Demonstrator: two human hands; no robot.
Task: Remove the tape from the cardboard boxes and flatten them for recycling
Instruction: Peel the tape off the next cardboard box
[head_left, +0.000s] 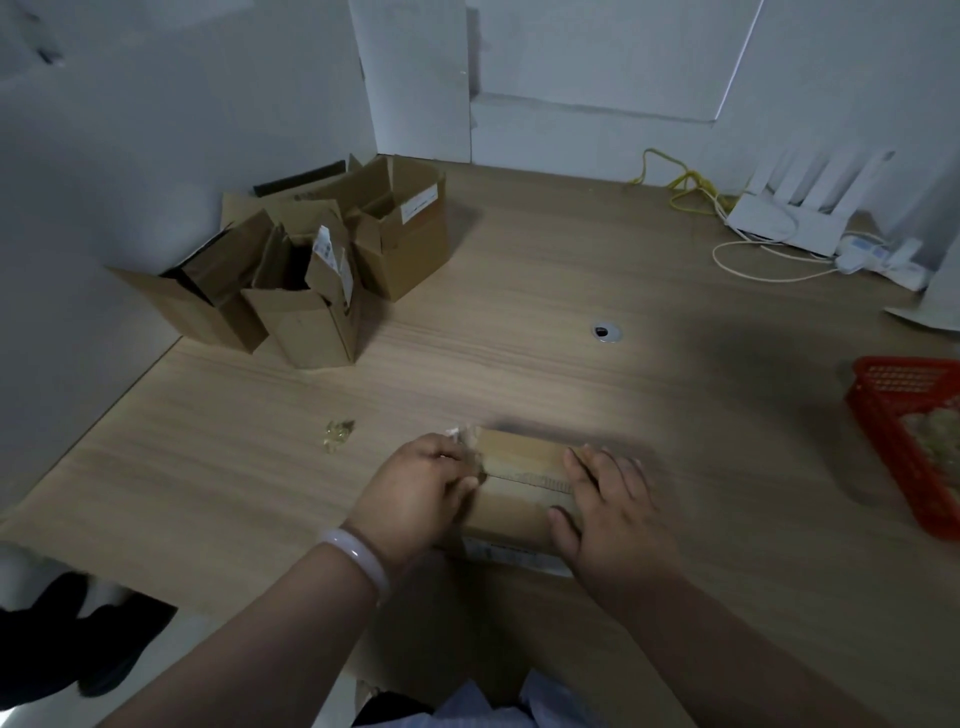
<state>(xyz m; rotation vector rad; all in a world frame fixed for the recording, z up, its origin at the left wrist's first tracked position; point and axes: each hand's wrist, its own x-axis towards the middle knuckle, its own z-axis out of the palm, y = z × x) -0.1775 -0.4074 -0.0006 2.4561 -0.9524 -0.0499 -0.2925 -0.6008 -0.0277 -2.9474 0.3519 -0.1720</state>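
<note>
Small cardboard box (519, 493): near counter (571, 291) front edge, ends hidden by hands, blurred; left hand (415, 499) fingers curled round its left end beside loose tape (462, 436); right hand (613, 514) fingers straight, spread, pressing its right end.

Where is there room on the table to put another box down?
The biggest bare patch is between the open boxes, the cable hole and the small box. More lies left, around the tape scrap. Crowded: far right by the router and cables, and the right edge by the red basket.
</note>
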